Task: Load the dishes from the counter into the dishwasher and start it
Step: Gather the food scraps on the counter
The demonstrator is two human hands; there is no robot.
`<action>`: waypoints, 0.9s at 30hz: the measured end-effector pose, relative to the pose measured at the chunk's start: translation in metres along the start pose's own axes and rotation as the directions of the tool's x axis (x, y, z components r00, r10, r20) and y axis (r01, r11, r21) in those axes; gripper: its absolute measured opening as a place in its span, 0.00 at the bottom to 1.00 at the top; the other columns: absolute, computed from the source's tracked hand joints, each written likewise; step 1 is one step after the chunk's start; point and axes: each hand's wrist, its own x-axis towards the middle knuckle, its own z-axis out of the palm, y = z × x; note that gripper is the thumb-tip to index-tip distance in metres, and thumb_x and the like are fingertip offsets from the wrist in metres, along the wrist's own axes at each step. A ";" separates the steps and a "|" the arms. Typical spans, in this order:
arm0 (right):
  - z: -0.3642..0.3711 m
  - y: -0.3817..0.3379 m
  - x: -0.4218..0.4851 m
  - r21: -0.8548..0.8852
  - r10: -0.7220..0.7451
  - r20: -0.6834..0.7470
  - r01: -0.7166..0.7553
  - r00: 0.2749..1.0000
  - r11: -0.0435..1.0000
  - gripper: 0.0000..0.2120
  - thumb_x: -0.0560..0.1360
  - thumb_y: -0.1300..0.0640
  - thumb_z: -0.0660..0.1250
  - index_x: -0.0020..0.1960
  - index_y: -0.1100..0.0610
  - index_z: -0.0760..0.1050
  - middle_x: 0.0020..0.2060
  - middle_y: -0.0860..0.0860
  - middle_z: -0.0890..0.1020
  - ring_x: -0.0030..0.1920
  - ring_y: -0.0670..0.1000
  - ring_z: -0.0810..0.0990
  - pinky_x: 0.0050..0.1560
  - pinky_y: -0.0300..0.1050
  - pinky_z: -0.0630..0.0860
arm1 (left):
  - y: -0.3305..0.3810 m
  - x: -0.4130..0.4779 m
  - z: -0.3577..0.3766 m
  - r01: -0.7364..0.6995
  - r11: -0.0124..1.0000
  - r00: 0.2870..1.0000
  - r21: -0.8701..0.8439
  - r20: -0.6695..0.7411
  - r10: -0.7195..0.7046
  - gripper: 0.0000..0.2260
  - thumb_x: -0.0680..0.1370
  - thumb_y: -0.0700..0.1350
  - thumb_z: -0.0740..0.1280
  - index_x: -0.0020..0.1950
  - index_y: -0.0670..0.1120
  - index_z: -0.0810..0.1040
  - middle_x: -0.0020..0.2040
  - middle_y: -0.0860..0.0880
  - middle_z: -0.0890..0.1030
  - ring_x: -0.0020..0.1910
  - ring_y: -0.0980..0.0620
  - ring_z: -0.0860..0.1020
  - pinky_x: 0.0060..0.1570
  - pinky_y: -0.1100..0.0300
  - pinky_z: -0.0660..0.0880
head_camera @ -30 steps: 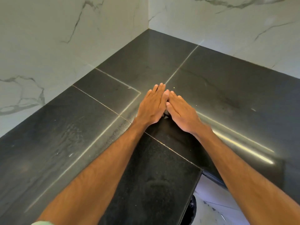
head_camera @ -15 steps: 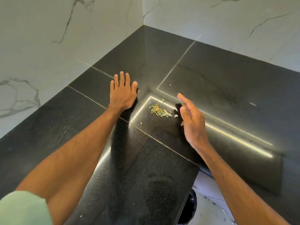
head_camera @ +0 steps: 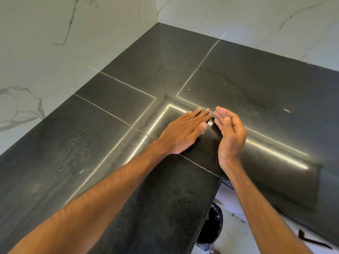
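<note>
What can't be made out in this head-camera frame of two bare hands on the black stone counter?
- Head view: whatever lies between the hands is hidden by the flat left hand and the cupped right hand.
- Head view: the black bag below is mostly covered by the edge of the black stone counter.
- Dishes and dishwasher: outside the frame.

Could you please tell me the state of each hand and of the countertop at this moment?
left hand, open, flat, fingers straight, on the countertop.
right hand, open, cupped, palm toward the left hand.
countertop, dark, glossy, with a pale speck near a seam.
</note>
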 end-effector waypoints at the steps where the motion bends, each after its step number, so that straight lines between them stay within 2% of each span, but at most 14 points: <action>1: -0.004 -0.001 -0.006 0.016 0.004 -0.022 -0.003 1.000 1.000 0.15 0.83 0.64 0.56 0.63 0.63 0.78 0.60 0.55 0.83 0.64 0.53 0.80 0.67 0.54 0.75 | 0.007 -0.008 0.004 -0.025 1.000 1.000 -0.016 0.009 0.025 0.23 0.87 0.54 0.44 0.82 0.51 0.54 0.82 0.56 0.52 0.79 0.62 0.46 0.79 0.59 0.44; 5: -0.020 -0.002 -0.024 0.061 -0.002 -0.069 0.006 0.998 0.998 0.15 0.83 0.65 0.55 0.64 0.64 0.76 0.61 0.57 0.82 0.65 0.53 0.79 0.67 0.52 0.74 | 0.027 -0.032 0.009 -0.057 0.965 0.998 -0.254 0.008 0.061 0.21 0.87 0.52 0.47 0.80 0.51 0.60 0.80 0.56 0.59 0.78 0.65 0.51 0.79 0.57 0.51; 8: -0.023 -0.002 -0.029 0.078 -0.008 -0.080 0.014 0.997 0.997 0.14 0.83 0.64 0.55 0.63 0.62 0.77 0.60 0.58 0.82 0.64 0.54 0.80 0.66 0.51 0.75 | 0.020 -0.017 -0.007 -0.027 0.924 0.993 -0.382 -0.115 -0.018 0.21 0.87 0.52 0.48 0.80 0.51 0.61 0.80 0.55 0.59 0.79 0.61 0.54 0.78 0.56 0.54; 10: -0.022 -0.002 -0.029 0.086 -0.007 -0.094 0.015 0.996 0.996 0.14 0.82 0.64 0.56 0.61 0.61 0.78 0.59 0.58 0.83 0.63 0.55 0.80 0.64 0.50 0.76 | 0.002 0.017 -0.024 0.012 0.939 0.968 -0.344 -0.230 -0.096 0.21 0.87 0.51 0.48 0.80 0.48 0.61 0.81 0.51 0.58 0.80 0.58 0.52 0.78 0.60 0.50; 12: -0.019 -0.002 -0.028 0.079 -0.010 -0.104 0.018 0.995 0.997 0.14 0.81 0.63 0.57 0.60 0.61 0.78 0.57 0.57 0.84 0.62 0.55 0.81 0.63 0.50 0.77 | -0.023 0.056 -0.041 0.118 0.953 0.940 -0.279 -0.278 -0.198 0.23 0.87 0.52 0.47 0.80 0.45 0.60 0.82 0.49 0.54 0.80 0.56 0.49 0.79 0.57 0.46; 14: -0.018 -0.003 -0.028 0.066 -0.018 -0.104 0.025 0.994 0.998 0.14 0.81 0.63 0.57 0.59 0.62 0.79 0.56 0.57 0.84 0.60 0.55 0.82 0.60 0.48 0.78 | -0.048 0.086 -0.049 0.246 0.951 0.930 -0.186 -0.232 -0.286 0.25 0.86 0.54 0.45 0.82 0.46 0.55 0.82 0.49 0.49 0.81 0.53 0.46 0.79 0.51 0.43; 16: -0.018 -0.003 -0.029 0.057 -0.028 -0.097 0.034 0.995 0.998 0.14 0.81 0.63 0.57 0.58 0.64 0.79 0.55 0.56 0.85 0.59 0.56 0.82 0.58 0.46 0.78 | -0.065 0.098 -0.041 0.321 0.947 0.935 0.000 -0.160 -0.317 0.26 0.86 0.55 0.44 0.82 0.46 0.51 0.82 0.48 0.48 0.81 0.51 0.45 0.79 0.48 0.45; 18: -0.018 -0.003 -0.027 0.046 -0.031 -0.089 0.035 0.996 0.998 0.13 0.81 0.63 0.57 0.58 0.64 0.79 0.54 0.56 0.85 0.58 0.56 0.83 0.57 0.46 0.79 | -0.066 0.097 -0.029 0.285 0.946 0.955 0.152 -0.131 -0.267 0.26 0.86 0.55 0.42 0.82 0.47 0.50 0.82 0.49 0.48 0.81 0.51 0.45 0.79 0.47 0.46; 23: -0.019 -0.005 -0.026 0.064 0.022 -0.069 -0.018 0.997 0.998 0.14 0.83 0.65 0.55 0.55 0.64 0.81 0.51 0.57 0.85 0.56 0.58 0.83 0.56 0.54 0.80 | -0.028 0.049 -0.014 0.030 0.999 0.999 0.018 -0.019 -0.030 0.24 0.86 0.56 0.42 0.82 0.51 0.53 0.82 0.55 0.50 0.80 0.60 0.45 0.79 0.55 0.44; 27: -0.029 -0.018 -0.040 0.155 0.098 -0.056 -0.088 0.994 0.984 0.17 0.84 0.63 0.54 0.53 0.68 0.80 0.48 0.62 0.85 0.51 0.64 0.84 0.53 0.58 0.80 | -0.003 -0.004 -0.003 -0.048 0.997 0.997 -0.062 0.058 0.051 0.22 0.87 0.54 0.44 0.81 0.52 0.55 0.81 0.58 0.52 0.79 0.64 0.46 0.79 0.55 0.46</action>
